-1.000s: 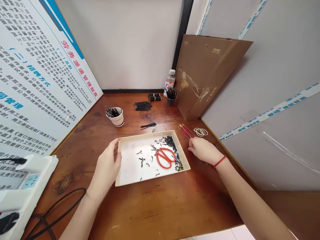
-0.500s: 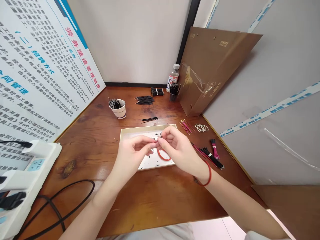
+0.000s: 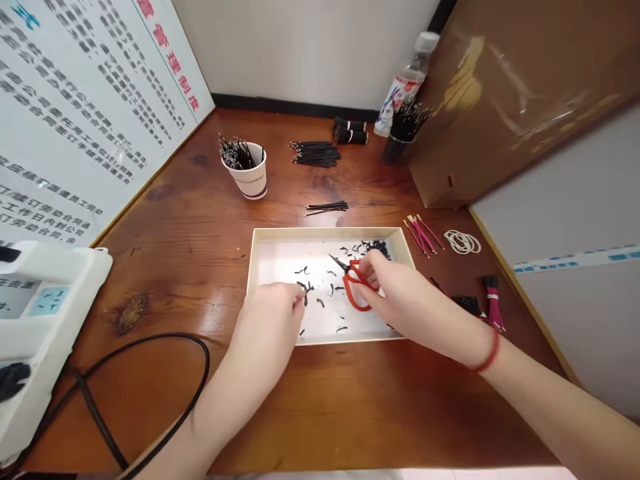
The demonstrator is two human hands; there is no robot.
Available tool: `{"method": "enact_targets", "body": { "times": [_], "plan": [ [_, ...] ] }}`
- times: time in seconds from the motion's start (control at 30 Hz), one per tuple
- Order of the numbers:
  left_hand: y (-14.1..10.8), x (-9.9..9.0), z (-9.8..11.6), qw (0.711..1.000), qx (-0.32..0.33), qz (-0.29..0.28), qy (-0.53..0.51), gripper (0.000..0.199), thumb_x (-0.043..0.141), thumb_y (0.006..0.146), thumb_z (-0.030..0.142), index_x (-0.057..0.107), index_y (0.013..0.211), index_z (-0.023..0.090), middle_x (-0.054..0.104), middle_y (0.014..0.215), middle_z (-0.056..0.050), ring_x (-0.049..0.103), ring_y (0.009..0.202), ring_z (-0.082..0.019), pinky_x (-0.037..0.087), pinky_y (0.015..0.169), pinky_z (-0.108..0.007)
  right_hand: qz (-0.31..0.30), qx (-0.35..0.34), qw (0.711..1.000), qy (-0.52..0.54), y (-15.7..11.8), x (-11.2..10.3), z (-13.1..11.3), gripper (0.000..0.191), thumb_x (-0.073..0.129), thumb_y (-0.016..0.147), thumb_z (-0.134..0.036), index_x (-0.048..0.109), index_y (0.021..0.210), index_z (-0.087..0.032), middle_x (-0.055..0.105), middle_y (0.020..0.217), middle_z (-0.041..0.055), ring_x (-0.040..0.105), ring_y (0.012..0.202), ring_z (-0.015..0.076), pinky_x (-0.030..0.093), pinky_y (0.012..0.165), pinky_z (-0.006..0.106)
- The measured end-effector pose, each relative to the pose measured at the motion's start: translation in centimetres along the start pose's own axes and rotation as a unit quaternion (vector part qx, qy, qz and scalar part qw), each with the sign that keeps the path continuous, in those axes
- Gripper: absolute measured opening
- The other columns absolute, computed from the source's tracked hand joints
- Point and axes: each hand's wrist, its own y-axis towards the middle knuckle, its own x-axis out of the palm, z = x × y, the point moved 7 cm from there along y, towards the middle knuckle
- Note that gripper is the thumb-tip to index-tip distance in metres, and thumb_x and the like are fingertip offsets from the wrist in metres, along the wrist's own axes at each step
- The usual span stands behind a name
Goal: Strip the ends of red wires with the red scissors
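A shallow white box [image 3: 280,250] lies on the table with many short black scraps [image 3: 320,302] strewn over its floor. My right hand [image 3: 400,290] reaches into it from the right, its fingers closed on the red handles of a pair of scissors [image 3: 356,293]. Their dark blades point up and to the left. My left hand [image 3: 273,317] is over the box's left part, thumb and fingers pinched together. Black bits show at its fingertips; whether it holds one is unclear.
Behind the box are black wires [image 3: 327,207], a wire bundle [image 3: 315,153], a paper cup [image 3: 250,177] of wires, a dark cup [image 3: 397,147] and a bottle [image 3: 405,87]. Pink wires [image 3: 423,235] and rubber bands [image 3: 463,242] lie right. A cable [image 3: 205,360] and power strip [image 3: 55,320] sit left.
My hands, earlier fingertip to fingertip above the box, have parted and lowered. The right one has taken hold of the scissors that lay in the box. The view has tilted downward and closer.
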Motion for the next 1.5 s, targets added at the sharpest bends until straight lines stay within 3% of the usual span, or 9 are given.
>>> {"method": "enact_targets", "body": {
  "times": [0.47,0.6,0.77,0.83,0.97,1.03,1.2,1.4,1.5],
  "plan": [
    [0.0,0.5,-0.2,0.999,-0.037,-0.016,0.026,0.025,0.054,0.070,0.007,0.052,0.049,0.020,0.055,0.044,0.002,0.039,0.035,-0.010,0.023,0.039,-0.024,-0.060,-0.103,0.993,-0.028,0.3,1.2,-1.3,0.033,0.062,0.077,-0.027,0.034,0.061,-0.024,0.036,0.046,-0.0057,0.023,0.043,0.0113,0.020,0.040,0.025],
    [-0.4,-0.6,0.0,0.999,-0.013,0.049,0.009,0.020,0.058,0.074,0.009,0.064,0.059,0.021,0.065,0.053,0.001,0.055,0.042,-0.014,0.035,0.041,-0.024,-0.029,-0.080,0.995,-0.047,0.5,0.3,-0.1,0.028,0.061,0.081,-0.034,0.040,0.064,-0.025,0.040,0.046,-0.0053,0.026,0.040,0.0116,0.020,0.039,0.026],
    [-1.9,-5.4,-1.1,0.963,-0.085,0.241,-0.082,0.012,0.063,0.086,0.026,0.074,0.091,0.026,0.075,0.077,0.003,0.069,0.063,-0.015,0.056,0.062,-0.028,-0.048,-0.057,0.995,0.072,0.8,0.2,-1.4,0.022,0.063,0.083,-0.034,0.047,0.072,-0.025,0.052,0.053,-0.0047,0.040,0.043,0.0116,0.031,0.041,0.025],
    [-2.6,-7.1,-1.8,0.936,-0.131,0.310,-0.098,0.013,0.067,0.085,0.030,0.074,0.094,0.027,0.075,0.082,0.003,0.069,0.068,-0.015,0.059,0.068,-0.030,-0.134,-0.040,0.966,0.216,1.6,1.8,-3.0,0.018,0.065,0.083,-0.031,0.050,0.076,-0.023,0.060,0.062,-0.0032,0.052,0.052,0.0119,0.043,0.048,0.024],
    [-2.8,-7.8,-2.8,0.909,-0.163,0.358,-0.141,0.013,0.069,0.084,0.030,0.074,0.096,0.027,0.074,0.082,0.004,0.068,0.068,-0.013,0.060,0.068,-0.027,-0.312,0.017,0.827,0.468,3.1,5.2,-6.0,0.019,0.065,0.087,-0.033,0.052,0.085,-0.020,0.072,0.090,0.0068,0.070,0.078,0.0170,0.058,0.071,0.032],
    [-2.2,-7.1,-3.5,0.913,-0.154,0.337,-0.172,0.013,0.069,0.082,0.027,0.075,0.094,0.025,0.074,0.078,0.004,0.068,0.066,-0.012,0.060,0.064,-0.026,-0.276,0.050,0.811,0.513,3.9,5.5,-5.6,0.023,0.066,0.087,-0.036,0.051,0.089,-0.019,0.073,0.102,0.0110,0.071,0.091,0.0204,0.058,0.079,0.037],
    [-0.8,-4.9,-3.7,0.957,-0.108,0.220,-0.158,0.013,0.065,0.080,0.021,0.076,0.086,0.021,0.073,0.072,0.003,0.066,0.062,-0.012,0.055,0.062,-0.023,-0.014,0.077,0.838,0.540,3.9,2.5,-2.2,0.028,0.069,0.085,-0.038,0.047,0.092,-0.022,0.068,0.120,0.0116,0.065,0.113,0.0215,0.053,0.093,0.039],
    [-0.8,-4.6,-3.3,0.964,-0.068,0.213,-0.147,0.013,0.064,0.082,0.019,0.075,0.088,0.020,0.071,0.070,0.003,0.061,0.057,-0.010,0.051,0.060,-0.021,-0.174,0.075,0.838,0.511,3.6,4.5,-5.0,0.024,0.064,0.089,-0.033,0.043,0.087,-0.022,0.073,0.091,0.0069,0.070,0.082,0.0187,0.055,0.082,0.040],
    [-0.6,-4.3,-2.9,0.975,-0.035,0.188,-0.116,0.015,0.060,0.086,0.017,0.074,0.090,0.018,0.074,0.076,0.001,0.064,0.061,-0.012,0.050,0.060,-0.023,-0.046,0.089,0.877,0.470,4.1,3.0,-3.0,0.025,0.063,0.089,-0.037,0.042,0.088,-0.022,0.071,0.100,0.0087,0.069,0.087,0.0182,0.054,0.084,0.038]
  ]
}}
